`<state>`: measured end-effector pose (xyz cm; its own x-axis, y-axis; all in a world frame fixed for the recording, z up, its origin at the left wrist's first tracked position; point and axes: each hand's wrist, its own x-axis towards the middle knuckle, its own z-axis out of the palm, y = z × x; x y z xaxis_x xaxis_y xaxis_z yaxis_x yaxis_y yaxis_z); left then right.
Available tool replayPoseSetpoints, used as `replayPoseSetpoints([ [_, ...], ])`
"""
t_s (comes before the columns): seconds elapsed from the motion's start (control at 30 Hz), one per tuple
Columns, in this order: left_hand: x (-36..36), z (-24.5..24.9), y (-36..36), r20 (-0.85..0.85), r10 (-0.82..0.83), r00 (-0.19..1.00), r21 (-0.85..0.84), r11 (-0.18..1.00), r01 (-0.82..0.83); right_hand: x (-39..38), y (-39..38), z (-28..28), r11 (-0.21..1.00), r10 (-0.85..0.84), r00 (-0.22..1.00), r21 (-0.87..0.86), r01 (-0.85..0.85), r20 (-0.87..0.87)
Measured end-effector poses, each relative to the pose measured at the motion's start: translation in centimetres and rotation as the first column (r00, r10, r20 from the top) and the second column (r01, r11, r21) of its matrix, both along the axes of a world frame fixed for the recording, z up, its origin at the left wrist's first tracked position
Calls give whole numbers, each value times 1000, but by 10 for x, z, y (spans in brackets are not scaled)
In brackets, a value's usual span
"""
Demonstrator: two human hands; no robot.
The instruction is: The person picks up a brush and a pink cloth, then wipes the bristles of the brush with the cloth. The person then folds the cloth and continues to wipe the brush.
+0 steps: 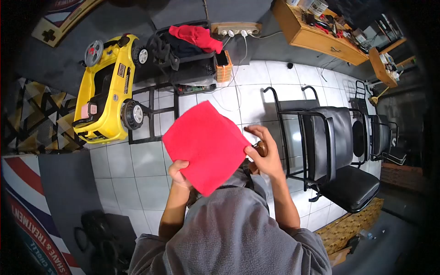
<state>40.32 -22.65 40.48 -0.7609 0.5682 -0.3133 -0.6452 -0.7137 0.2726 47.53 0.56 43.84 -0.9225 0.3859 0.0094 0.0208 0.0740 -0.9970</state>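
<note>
A folded red cloth, roughly square and smooth on top, is held up in front of my grey top. My left hand grips its lower left edge, thumb on the upper face and fingers hidden underneath. At the right corner, my right hand has its thumb pressed on the cloth's edge, with the other fingers curled apart behind it. Layered folds show along the right side of the cloth.
A yellow toy car stands at the left beside a black rack with a red garment on top. Black chairs stand at the right. A wooden drawer table holds clutter at the back right.
</note>
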Motion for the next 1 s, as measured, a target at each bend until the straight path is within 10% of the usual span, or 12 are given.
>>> replayPoseSetpoints([
  [0.13, 1, 0, 4, -17, -32, 999, 138, 990, 34, 1, 16, 17, 868, 457, 884, -169, -468, -102],
  [0.27, 0, -2, 1, 15, -28, 999, 146, 989, 25, 1, 14, 24, 840, 494, 837, -375, -391, 235],
  [0.47, 2, -6, -21, 9, 65, 998, 69, 995, -66, -6, -1, 10, 886, 436, 872, -278, -371, 225],
  [0.57, 6, -14, -32, -8, 113, 994, -7, 994, -113, -13, -24, 35, 962, 236, 955, -186, -202, 181],
  [0.6, 6, -15, -35, -8, 124, 992, -27, 992, -124, -18, -24, 13, 964, 215, 975, 169, -203, -56],
  [0.83, 12, -11, -45, 37, 167, 985, 62, 984, -169, -22, -32, 4, 961, 229, 963, 124, -247, 145],
  [1.0, 8, 7, -42, -18, 93, 995, 194, 977, -88, -26, -42, 20, 866, 492, 798, -294, -405, 349],
])
